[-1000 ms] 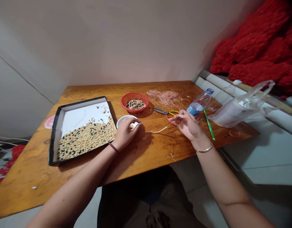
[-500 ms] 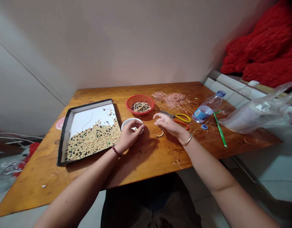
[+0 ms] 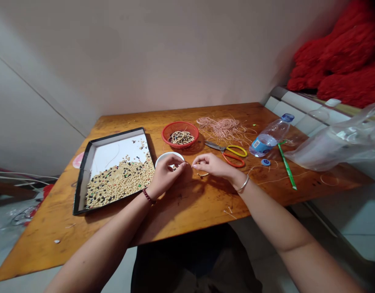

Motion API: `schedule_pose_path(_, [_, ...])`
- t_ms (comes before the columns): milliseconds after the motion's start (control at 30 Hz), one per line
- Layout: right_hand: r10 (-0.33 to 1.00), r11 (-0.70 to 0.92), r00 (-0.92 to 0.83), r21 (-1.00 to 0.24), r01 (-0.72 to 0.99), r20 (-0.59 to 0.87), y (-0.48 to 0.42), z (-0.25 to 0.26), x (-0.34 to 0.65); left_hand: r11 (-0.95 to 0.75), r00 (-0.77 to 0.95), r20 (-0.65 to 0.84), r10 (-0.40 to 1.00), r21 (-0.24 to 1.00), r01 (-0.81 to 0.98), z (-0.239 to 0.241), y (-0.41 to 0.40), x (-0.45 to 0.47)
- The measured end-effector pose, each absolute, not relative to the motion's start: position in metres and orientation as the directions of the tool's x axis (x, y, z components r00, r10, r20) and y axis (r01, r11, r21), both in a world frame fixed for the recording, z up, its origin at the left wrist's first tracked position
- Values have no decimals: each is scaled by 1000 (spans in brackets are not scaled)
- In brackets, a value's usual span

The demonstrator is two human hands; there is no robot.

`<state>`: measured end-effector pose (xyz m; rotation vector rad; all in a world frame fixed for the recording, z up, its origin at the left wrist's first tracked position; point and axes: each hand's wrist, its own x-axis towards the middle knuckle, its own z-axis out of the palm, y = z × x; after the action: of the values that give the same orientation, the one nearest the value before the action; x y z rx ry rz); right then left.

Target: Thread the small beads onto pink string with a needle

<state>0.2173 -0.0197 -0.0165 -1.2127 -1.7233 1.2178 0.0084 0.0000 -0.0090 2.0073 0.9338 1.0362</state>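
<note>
My left hand (image 3: 166, 173) is closed in a pinch over the right side of a small white bowl (image 3: 161, 158) with a few beads in it. Just to the right, my right hand (image 3: 213, 166) is pinched too, its fingertips close to those of the left. A thin beaded string seems to run between the two pinches, though the fingers hide most of it. Its curved row of pale beads (image 3: 202, 175) shows below my right fingers. Left of my left hand lies a black-edged tray (image 3: 106, 152) with many cream, dark and a few coloured beads.
Behind the hands stands a red basket (image 3: 165, 137) of strung beads, beside a heap of pink string (image 3: 220, 127). Scissors (image 3: 236, 151) with yellow and orange handles, a water bottle (image 3: 263, 142), a blue cap (image 3: 266, 162), a green stick (image 3: 286, 169) and a plastic bag (image 3: 324, 146) are on the right.
My right hand has moved slightly left and down, and its spread fingers have closed into a pinch near the left fingertips. The scissors are now more exposed. My left hand stays about where it was.
</note>
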Motion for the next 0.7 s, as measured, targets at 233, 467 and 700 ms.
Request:
schedule_pose_path(233, [972, 101, -233, -963, 250, 41, -20, -12, 218, -737, 593, 452, 667, 521, 432, -6, -4, 4])
schedule_pose_path(467, [997, 28, -82, -983, 181, 14, -19, -8, 220, -812, 768, 318, 557, 14, 583, -4, -13, 5])
schedule_pose_path(700, [999, 32, -4, -991, 132, 32, -16, -8, 229, -854, 855, 173, 489, -106, 509, -5, -26, 13])
